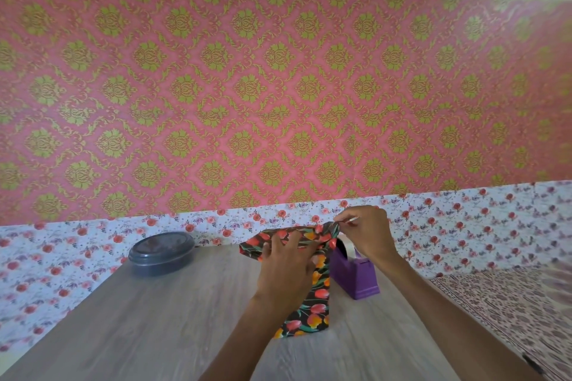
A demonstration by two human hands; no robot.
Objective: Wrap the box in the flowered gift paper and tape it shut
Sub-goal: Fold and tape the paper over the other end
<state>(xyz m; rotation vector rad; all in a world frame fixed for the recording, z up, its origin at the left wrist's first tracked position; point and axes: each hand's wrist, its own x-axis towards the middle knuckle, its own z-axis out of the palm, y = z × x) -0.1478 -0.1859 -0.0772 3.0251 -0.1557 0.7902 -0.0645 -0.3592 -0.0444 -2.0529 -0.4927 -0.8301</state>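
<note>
Box [315, 297] upright on the table, top end being folded shut

The box stands mid-table [154, 318], its near side already covered in the flowered gift paper [322, 230], whose loose top end I am closing. My left hand [284, 269] lies spread over the top, fingers pressing the fold flat. My right hand [365, 235] pinches the paper's far right corner; a pale sliver at its fingertips may be tape, I cannot tell. The purple tape dispenser [356, 275] sits just right of the box, and a dark round lidded container [161, 254] lies well off to the far left. Next, I judge, the pinched corner needs drawing down tight and taping while my left pins the fold
</note>
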